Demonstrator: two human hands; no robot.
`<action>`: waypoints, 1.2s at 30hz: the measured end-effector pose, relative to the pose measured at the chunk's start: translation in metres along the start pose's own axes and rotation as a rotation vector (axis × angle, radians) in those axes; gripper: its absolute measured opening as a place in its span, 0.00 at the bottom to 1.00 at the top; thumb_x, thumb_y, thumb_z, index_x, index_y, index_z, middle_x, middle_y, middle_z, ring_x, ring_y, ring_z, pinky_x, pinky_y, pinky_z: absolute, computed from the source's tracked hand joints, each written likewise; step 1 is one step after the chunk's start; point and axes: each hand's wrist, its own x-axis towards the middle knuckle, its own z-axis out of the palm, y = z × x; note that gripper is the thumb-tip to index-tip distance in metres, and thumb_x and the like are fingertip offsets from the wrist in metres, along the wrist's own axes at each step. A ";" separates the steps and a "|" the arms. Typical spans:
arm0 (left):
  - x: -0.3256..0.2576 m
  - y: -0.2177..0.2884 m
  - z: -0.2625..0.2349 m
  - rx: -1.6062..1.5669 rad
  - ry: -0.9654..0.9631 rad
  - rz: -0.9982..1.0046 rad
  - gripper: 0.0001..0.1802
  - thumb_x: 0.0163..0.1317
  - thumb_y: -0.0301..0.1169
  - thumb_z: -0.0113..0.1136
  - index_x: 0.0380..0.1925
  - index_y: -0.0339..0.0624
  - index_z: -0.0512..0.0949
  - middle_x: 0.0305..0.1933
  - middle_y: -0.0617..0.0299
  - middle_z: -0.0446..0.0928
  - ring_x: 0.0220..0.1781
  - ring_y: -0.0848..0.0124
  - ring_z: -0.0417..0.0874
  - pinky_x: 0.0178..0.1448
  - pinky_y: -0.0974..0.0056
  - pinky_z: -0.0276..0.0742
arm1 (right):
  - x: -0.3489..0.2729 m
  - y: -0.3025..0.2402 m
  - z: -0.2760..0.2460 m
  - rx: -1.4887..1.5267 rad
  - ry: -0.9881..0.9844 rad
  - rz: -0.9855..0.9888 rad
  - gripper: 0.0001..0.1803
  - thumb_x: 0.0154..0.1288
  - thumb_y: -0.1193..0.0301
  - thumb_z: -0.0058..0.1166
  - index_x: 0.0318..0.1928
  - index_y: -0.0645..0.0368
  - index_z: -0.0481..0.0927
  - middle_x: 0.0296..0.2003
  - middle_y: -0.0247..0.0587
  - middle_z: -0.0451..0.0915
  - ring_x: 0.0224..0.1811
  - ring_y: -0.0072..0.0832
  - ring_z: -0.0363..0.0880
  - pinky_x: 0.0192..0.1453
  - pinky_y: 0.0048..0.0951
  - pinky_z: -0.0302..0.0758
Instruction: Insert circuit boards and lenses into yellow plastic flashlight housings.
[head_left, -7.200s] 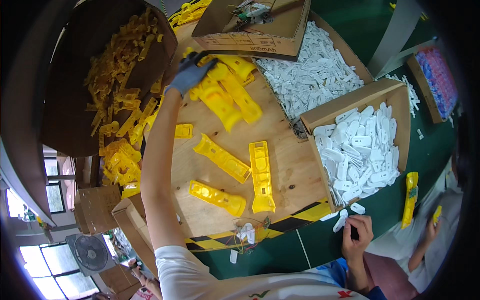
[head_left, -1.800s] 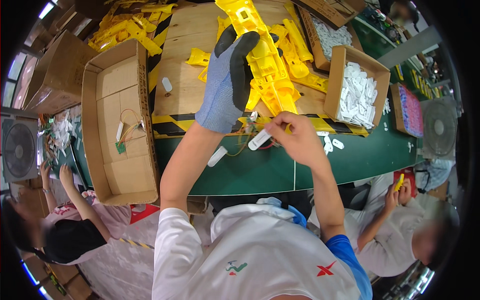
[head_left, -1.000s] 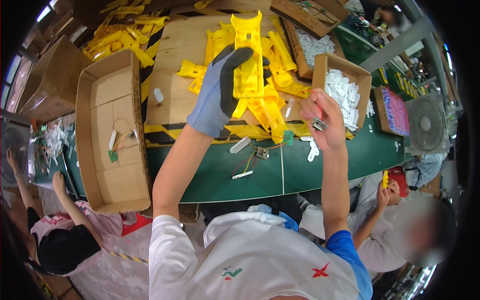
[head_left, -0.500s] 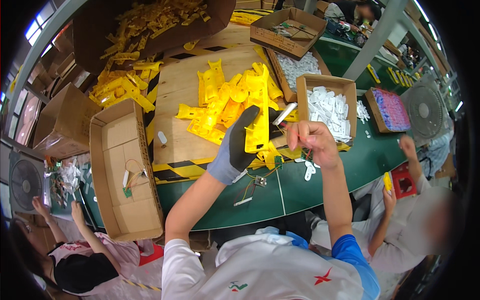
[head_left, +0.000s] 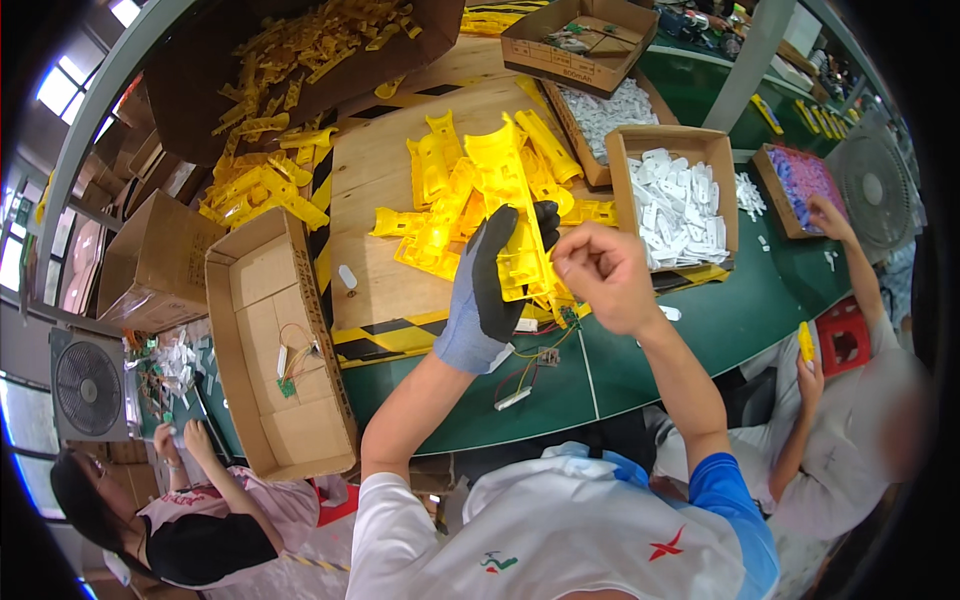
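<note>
My left hand point(head_left: 482, 295), in a grey glove with a black palm, grips a long yellow plastic shell point(head_left: 508, 185) tilted upright over the table's front edge. My bare right hand point(head_left: 608, 278) is closed in a pinch at the shell's right side; whatever its fingertips hold is hidden. Below the hands, a small green circuit board point(head_left: 570, 316) with thin wires lies near a metal part point(head_left: 548, 356) and a white stick-shaped piece point(head_left: 513, 399) on red and yellow wires. Behind the held shell is a pile of similar yellow shells point(head_left: 435, 225) on a wooden board point(head_left: 365, 190).
At left, a cardboard box point(head_left: 335, 425) contains a wired circuit board. On the right, another box point(head_left: 727, 190) is full of white plastic pieces. A large bin point(head_left: 185, 110) of yellow parts stands at far left. Co-workers sit either side; one's hand point(head_left: 832, 218) reaches toward a purple-filled box point(head_left: 768, 175).
The white piece with red wire at my right fingertips no longer shows there. My right hand has closed in beside the shell. The whole scene has shifted slightly right in view.
</note>
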 end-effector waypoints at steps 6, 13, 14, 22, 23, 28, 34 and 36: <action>0.013 -0.005 -0.038 0.608 -0.304 0.114 0.18 0.69 0.35 0.51 0.54 0.36 0.75 0.47 0.58 0.79 0.48 0.70 0.81 0.50 0.69 0.77 | 0.031 -0.038 -0.012 0.466 0.187 -0.168 0.08 0.67 0.72 0.52 0.35 0.65 0.79 0.19 0.26 0.70 0.19 0.09 0.60 0.24 0.14 0.55; 0.012 -0.012 -0.024 0.506 -0.274 -0.568 0.22 0.58 0.31 0.62 0.53 0.36 0.75 0.54 0.52 0.76 0.53 0.63 0.78 0.56 0.66 0.74 | 0.058 -0.072 -0.034 0.556 0.263 -0.314 0.09 0.68 0.71 0.53 0.34 0.66 0.79 0.16 0.24 0.65 0.16 0.09 0.55 0.21 0.15 0.50; 0.007 -0.011 -0.024 0.486 -0.411 -0.421 0.30 0.61 0.38 0.61 0.58 0.30 0.69 0.48 0.53 0.80 0.44 0.70 0.83 0.48 0.70 0.78 | 0.060 -0.075 -0.038 0.548 0.274 -0.338 0.09 0.68 0.71 0.53 0.34 0.66 0.79 0.16 0.23 0.65 0.16 0.09 0.55 0.21 0.15 0.49; 0.005 0.006 -0.013 -0.142 -0.272 -0.133 0.23 0.67 0.43 0.49 0.46 0.32 0.76 0.45 0.45 0.78 0.53 0.52 0.79 0.67 0.47 0.69 | 0.050 -0.057 -0.064 -0.822 0.405 -0.432 0.13 0.65 0.67 0.57 0.46 0.61 0.80 0.49 0.45 0.81 0.48 0.32 0.81 0.55 0.27 0.74; 0.005 0.009 -0.014 -0.245 -0.299 -0.067 0.21 0.68 0.42 0.50 0.47 0.34 0.76 0.46 0.46 0.78 0.54 0.52 0.79 0.70 0.46 0.67 | 0.044 -0.052 -0.062 -0.936 0.410 -0.486 0.16 0.61 0.69 0.60 0.49 0.58 0.80 0.54 0.48 0.78 0.51 0.40 0.80 0.54 0.31 0.75; 0.004 0.027 -0.016 -0.350 -0.221 -0.004 0.21 0.69 0.41 0.50 0.49 0.34 0.76 0.50 0.45 0.79 0.54 0.52 0.81 0.67 0.47 0.72 | 0.025 -0.034 -0.029 -0.807 0.050 -0.810 0.16 0.55 0.74 0.64 0.46 0.51 0.83 0.49 0.36 0.79 0.47 0.33 0.80 0.48 0.30 0.77; 0.001 0.026 -0.009 -0.316 -0.141 -0.118 0.22 0.69 0.42 0.52 0.51 0.32 0.75 0.47 0.49 0.81 0.48 0.59 0.83 0.56 0.57 0.79 | 0.032 -0.018 -0.003 -0.933 -0.117 -1.173 0.14 0.45 0.73 0.66 0.37 0.46 0.86 0.41 0.27 0.79 0.40 0.24 0.78 0.38 0.25 0.72; 0.001 0.021 -0.007 -0.217 -0.065 -0.120 0.22 0.70 0.41 0.52 0.52 0.33 0.74 0.47 0.49 0.81 0.48 0.60 0.83 0.56 0.58 0.79 | 0.035 -0.016 -0.006 -0.961 -0.133 -1.123 0.12 0.44 0.73 0.66 0.35 0.48 0.85 0.41 0.27 0.79 0.40 0.25 0.78 0.38 0.25 0.72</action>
